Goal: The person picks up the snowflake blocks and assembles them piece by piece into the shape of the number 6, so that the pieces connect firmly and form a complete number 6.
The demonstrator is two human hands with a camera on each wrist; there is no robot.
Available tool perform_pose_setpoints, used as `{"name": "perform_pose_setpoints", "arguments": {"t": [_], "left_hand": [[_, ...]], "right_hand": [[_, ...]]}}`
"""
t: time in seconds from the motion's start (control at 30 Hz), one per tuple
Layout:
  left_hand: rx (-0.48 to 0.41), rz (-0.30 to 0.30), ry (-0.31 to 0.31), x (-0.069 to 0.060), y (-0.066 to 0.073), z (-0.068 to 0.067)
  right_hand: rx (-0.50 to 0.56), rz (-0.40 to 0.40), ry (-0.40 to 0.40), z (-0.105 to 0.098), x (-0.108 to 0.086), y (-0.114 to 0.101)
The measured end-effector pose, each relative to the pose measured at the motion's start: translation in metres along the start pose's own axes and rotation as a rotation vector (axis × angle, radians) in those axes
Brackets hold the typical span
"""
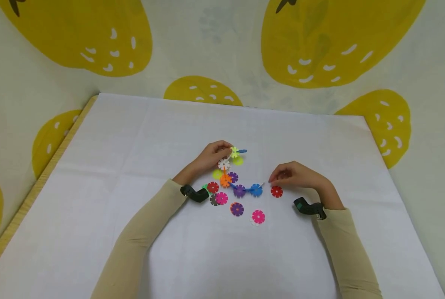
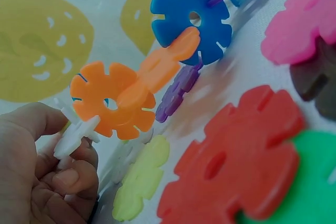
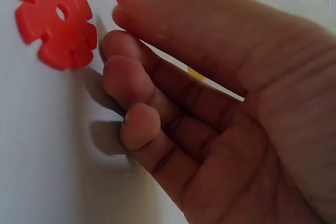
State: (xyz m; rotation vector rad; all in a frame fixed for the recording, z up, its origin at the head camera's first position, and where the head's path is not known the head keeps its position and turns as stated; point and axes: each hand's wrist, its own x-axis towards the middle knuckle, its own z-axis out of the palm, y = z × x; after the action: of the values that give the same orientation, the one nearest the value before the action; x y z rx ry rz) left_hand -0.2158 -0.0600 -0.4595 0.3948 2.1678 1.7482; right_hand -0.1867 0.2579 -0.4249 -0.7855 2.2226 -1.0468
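My left hand [image 1: 212, 157] pinches one end of a linked chain of notched plastic flower discs. The white disc [image 2: 79, 136] in that chain lies at its fingers, with a pale yellow disc [image 1: 235, 152] beside the fingertips. From there the chain runs through an orange disc [image 1: 226, 180] and a purple disc [image 1: 239, 191] to a blue disc [image 1: 256, 190], then a white piece [image 1: 262, 184] seen edge-on. Just right of that end, my right hand [image 1: 297, 174] hovers low with fingers loosely bent and nothing visible between them. A loose red disc [image 3: 55, 17] lies by its fingertips.
Loose discs lie on the white-covered table [image 1: 162, 137] near the chain: red [image 1: 212, 187], pink [image 1: 221, 198], purple over orange [image 1: 237, 209], and pink over white [image 1: 258, 216]. Yellow-green discs [image 1: 217, 174] lie beneath the chain. A patterned curtain [image 1: 215, 50] stands behind.
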Motion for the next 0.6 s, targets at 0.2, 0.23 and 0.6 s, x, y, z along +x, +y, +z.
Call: {"name": "perform_pose_setpoints", "arguments": {"t": [0.2,0.23,0.6], "left_hand": [[0.040,0.014,-0.019,0.0009,0.0000,-0.0006],[0.052,0.016,-0.022,0.0010,0.0000,-0.0008],[0.110,0.001,-0.036,0.0003,-0.0019,-0.0003]], "right_hand": [[0.012,-0.042,-0.069,-0.0013,-0.0037,0.0005],[0.005,-0.048,-0.082,-0.0013,-0.0042,0.0004],[0.016,-0.033,-0.096,-0.0010,-0.0055,0.0019]]}}
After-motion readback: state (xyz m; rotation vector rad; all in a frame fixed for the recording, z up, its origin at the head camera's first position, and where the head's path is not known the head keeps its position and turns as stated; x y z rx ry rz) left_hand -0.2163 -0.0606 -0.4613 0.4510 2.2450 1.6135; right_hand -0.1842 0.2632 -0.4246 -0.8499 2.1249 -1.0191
